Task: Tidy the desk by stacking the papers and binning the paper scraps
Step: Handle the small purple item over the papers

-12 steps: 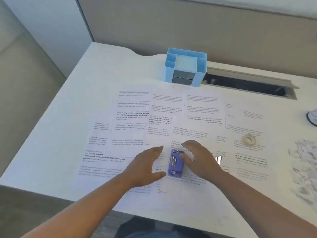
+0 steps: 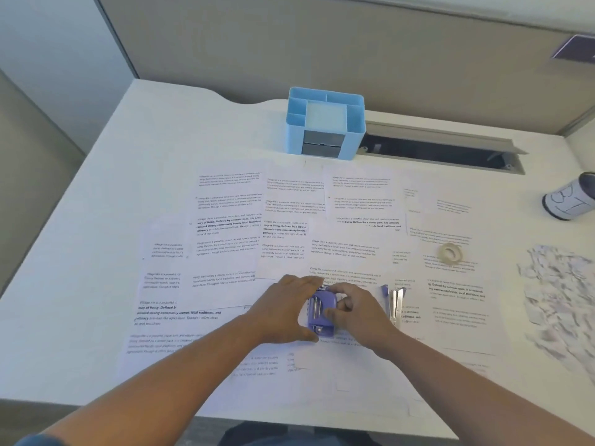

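Head view: stapler (image 2: pixel 395 304) beside hands (image 2: pixel 322 312).
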A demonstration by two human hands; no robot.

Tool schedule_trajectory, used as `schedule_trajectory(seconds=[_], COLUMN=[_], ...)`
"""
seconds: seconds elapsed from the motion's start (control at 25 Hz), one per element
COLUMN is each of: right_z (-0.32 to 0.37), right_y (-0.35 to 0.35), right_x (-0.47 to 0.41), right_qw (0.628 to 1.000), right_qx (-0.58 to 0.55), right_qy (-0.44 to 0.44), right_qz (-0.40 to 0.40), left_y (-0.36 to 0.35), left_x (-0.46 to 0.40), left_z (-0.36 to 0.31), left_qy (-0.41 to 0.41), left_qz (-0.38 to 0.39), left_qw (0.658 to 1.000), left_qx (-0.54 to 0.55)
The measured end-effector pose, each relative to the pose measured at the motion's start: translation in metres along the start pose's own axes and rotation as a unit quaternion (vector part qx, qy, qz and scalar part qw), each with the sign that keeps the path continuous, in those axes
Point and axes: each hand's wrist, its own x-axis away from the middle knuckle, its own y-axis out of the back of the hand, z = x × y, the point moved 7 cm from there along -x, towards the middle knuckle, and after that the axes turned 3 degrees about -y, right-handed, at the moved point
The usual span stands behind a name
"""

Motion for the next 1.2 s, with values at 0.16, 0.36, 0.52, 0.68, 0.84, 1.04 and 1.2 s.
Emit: schedule_trajectory(seconds=[0.16,0.36,0.52,0.68,0.84,1.04,1.2], right_z=[-0.005,0.018,0.056,0.085,0.097,0.107,0.123], right_y=[0.0,0.019,0.029,0.033,0.05,0.101,0.133], right_x=[-0.005,0.004,0.008,0.014,0.012,-0.013,-0.054], right_qw=[0.997,0.985,0.972,0.963,0.962,0.967,0.979], right_qx=[-0.073,-0.156,-0.22,-0.254,-0.248,-0.182,-0.158], right_qy=[-0.002,0.031,0.071,0.094,0.114,0.141,0.122], right_qz=[0.034,0.064,0.052,0.002,-0.029,-0.112,-0.049], left_y=[0.0,0.012,0.035,0.066,0.079,0.098,0.127], left_x=[-0.001,0.01,0.002,-0.009,-0.024,-0.06,-0.093], left_z=[0.002,0.006,-0.004,-0.021,-0.029,-0.038,-0.039], left_qy=[0.011,0.061,0.091,0.035,0.017,0.01,0.045], left_qz=[-0.039,-0.082,-0.094,-0.083,-0.041,-0.053,-0.029], left_qw=[0.999,0.962,0.859,0.815,0.836,0.885,0.934], left_qx=[0.025,0.253,0.494,0.573,0.547,0.462,0.354])
